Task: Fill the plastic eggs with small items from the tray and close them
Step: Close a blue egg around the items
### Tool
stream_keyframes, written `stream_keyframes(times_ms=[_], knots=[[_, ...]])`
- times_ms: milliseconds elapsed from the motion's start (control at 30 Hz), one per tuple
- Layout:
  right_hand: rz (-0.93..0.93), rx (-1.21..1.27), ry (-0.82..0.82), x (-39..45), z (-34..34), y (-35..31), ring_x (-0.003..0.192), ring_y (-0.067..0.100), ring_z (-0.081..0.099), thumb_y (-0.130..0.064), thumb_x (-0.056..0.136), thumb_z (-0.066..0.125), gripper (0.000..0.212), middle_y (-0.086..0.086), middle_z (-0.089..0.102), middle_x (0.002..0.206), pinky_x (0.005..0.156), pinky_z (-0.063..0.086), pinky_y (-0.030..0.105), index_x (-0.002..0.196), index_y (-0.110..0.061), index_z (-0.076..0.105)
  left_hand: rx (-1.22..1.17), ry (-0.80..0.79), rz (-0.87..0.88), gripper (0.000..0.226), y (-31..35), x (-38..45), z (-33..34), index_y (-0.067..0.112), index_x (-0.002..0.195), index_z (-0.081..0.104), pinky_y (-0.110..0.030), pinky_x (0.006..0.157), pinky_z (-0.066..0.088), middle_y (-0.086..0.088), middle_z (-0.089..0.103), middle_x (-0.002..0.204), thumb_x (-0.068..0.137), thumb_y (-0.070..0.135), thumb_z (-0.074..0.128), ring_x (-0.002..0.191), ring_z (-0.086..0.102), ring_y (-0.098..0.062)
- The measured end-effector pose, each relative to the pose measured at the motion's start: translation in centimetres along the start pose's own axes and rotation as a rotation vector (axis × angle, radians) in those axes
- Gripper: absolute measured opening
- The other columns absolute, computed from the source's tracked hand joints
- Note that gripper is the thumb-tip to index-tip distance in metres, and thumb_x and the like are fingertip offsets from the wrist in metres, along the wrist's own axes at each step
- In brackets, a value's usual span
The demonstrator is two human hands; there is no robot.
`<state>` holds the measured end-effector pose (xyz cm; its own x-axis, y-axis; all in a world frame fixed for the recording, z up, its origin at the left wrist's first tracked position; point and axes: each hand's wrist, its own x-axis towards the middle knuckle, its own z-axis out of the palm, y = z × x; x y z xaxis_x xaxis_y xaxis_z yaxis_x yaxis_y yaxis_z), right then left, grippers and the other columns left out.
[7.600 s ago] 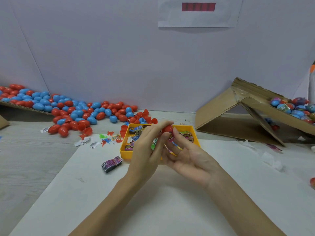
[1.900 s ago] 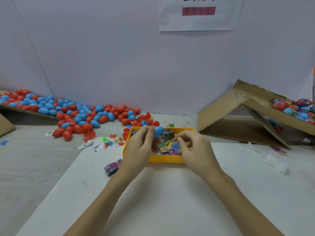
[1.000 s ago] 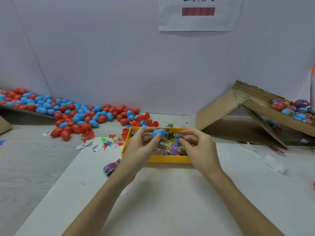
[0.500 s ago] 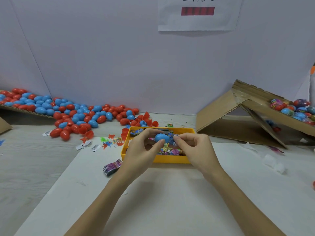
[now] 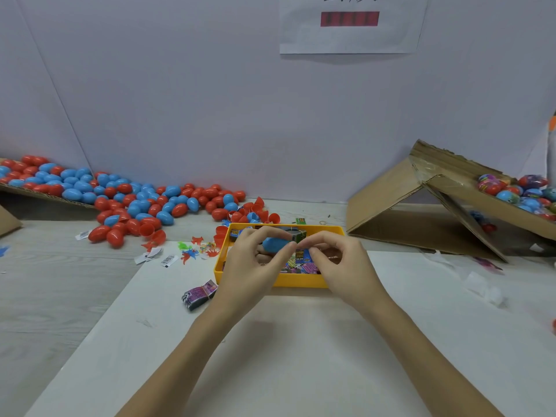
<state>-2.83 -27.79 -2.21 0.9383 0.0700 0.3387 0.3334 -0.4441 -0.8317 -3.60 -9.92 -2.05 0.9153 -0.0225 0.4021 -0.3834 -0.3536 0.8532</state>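
The left hand grips a blue egg above the yellow tray. Just right of it, the right hand pinches its fingertips together; what they hold is unclear.

I counted two bare hands, a left hand and a right hand, with one blue plastic egg between them. One yellow rectangular plastic tray sat under them; its small printed packets were too jumbled and hidden for me to count. One banded bundle of purple packets lay beside the tray. The loose pile of red and blue plastic eggs ran to many dozens, beyond an exact count. I noted two cardboard ramps, a left cardboard ramp and a right folded cardboard ramp, roughly a dozen wrapped eggs, and one white paper notice.
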Motion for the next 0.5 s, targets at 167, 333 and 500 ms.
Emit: stream_keyframes(times_ms=[167,333,500], knots=[[-0.111,-0.093,-0.004,-0.30,0.25,-0.45,0.094,0.002,0.063,-0.012,0.100,0.064,0.018,-0.017,0.066,0.099,0.076,0.053,0.012,0.109,-0.027,0.068,0.065,-0.014,0.036,0.036,0.10,-0.24,0.22,0.026,0.102,0.074,-0.022,0.074,0.059,0.002,0.061,0.108,0.078,0.052,0.074,0.093,0.067,-0.014],[-0.235,-0.129,-0.056,-0.46,-0.04,-0.69,0.092,0.003,0.062,-0.010,0.099,0.065,0.036,-0.013,0.059,0.096,0.077,0.052,0.013,0.124,-0.033,0.053,0.002,-0.069,-0.026,0.016,0.14,-0.06,0.02,0.022,0.098,0.077,-0.028,0.075,0.061,-0.002,0.067,0.106,0.087,0.033,0.079,0.085,0.071,-0.018],[-0.259,-0.049,-0.003,-0.36,-0.11,-0.96,0.091,0.008,0.066,-0.015,0.100,0.065,0.035,-0.010,0.064,0.094,0.077,0.053,0.016,0.128,-0.032,0.054,-0.210,-0.145,-0.151,0.006,0.21,0.03,-0.54,0.023,0.094,0.079,-0.020,0.070,0.058,0.005,0.076,0.087,0.088,0.026,0.079,0.073,0.072,-0.014]])
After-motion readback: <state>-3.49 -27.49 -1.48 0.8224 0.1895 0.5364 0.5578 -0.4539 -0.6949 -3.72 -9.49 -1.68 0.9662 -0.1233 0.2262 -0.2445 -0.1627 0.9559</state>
